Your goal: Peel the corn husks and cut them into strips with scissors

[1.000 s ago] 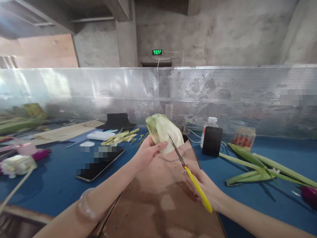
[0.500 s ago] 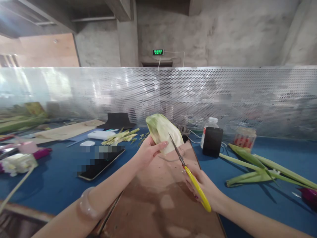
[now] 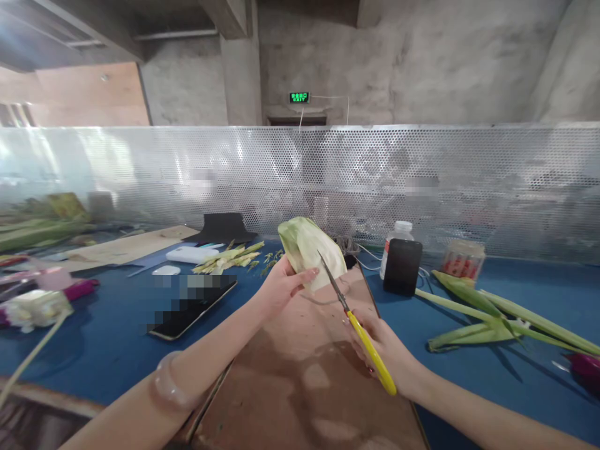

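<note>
A pale green and white leafy piece (image 3: 312, 247), like a husk, is raised over the brown board (image 3: 300, 381). My left hand (image 3: 285, 281) pinches its lower left edge between thumb and fingers. Yellow-handled scissors (image 3: 370, 350) are in my right hand (image 3: 375, 344), with their dark blades pointing up and left. The blade tip lies in front of the piece's pale face. Whether the blades touch it, I cannot tell.
On the blue table (image 3: 112, 350) lie a black phone (image 3: 197, 312), husk strips (image 3: 229, 257) and a white object (image 3: 192, 254) at left. At right are a black rectangular object (image 3: 402, 267), a bottle (image 3: 402, 231), a jar (image 3: 463, 259) and green husks (image 3: 487, 334). Perforated metal (image 3: 422, 162) stands behind.
The scissors have shifted very slightly up and left. The leafy piece has turned or moved only a little in my left hand.
</note>
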`<action>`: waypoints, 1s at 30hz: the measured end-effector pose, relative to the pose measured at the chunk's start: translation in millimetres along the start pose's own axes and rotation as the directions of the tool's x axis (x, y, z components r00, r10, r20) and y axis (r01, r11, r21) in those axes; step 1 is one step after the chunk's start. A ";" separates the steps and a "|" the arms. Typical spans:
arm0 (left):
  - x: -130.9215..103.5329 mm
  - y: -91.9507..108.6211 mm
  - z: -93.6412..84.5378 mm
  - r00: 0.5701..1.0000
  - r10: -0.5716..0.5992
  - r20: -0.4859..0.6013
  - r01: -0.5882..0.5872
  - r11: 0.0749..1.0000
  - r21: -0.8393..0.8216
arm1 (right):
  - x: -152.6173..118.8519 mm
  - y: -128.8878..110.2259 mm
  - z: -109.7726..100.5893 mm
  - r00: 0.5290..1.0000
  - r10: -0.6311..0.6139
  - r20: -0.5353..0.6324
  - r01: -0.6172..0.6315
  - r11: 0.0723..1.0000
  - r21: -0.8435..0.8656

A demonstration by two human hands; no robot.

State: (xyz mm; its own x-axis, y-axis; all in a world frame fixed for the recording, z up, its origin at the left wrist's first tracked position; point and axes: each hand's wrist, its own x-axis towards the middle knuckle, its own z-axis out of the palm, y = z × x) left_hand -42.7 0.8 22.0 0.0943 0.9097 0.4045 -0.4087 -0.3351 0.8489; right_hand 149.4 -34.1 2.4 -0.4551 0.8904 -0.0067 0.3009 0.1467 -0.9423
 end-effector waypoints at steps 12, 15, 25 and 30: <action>-4.4 3.2 8.0 1.000 -0.004 0.014 0.004 1.000 0.007 | -3.1 -4.3 2.7 0.999 0.011 -0.039 -0.012 1.000 -0.023; -4.6 2.8 8.1 1.000 -0.001 0.014 0.001 1.000 0.007 | -3.2 -5.0 2.7 0.999 0.011 -0.037 -0.013 0.999 -0.038; -2.7 0.5 5.0 1.000 -0.001 0.018 0.000 1.000 0.032 | -0.9 2.3 1.0 0.999 0.016 -0.037 -0.015 1.000 0.009; -3.5 1.4 6.0 0.999 -0.006 0.032 0.003 0.997 0.078 | -1.4 3.3 0.5 0.999 0.009 -0.035 -0.007 0.999 0.035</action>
State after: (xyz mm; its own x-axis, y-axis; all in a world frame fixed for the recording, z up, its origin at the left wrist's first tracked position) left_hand -38.2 -4.4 23.9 0.1252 0.9033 0.4102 -0.3366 -0.3503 0.8741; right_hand 150.6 -35.0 -0.9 -0.4232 0.9060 -0.0032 0.2748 0.1249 -0.9534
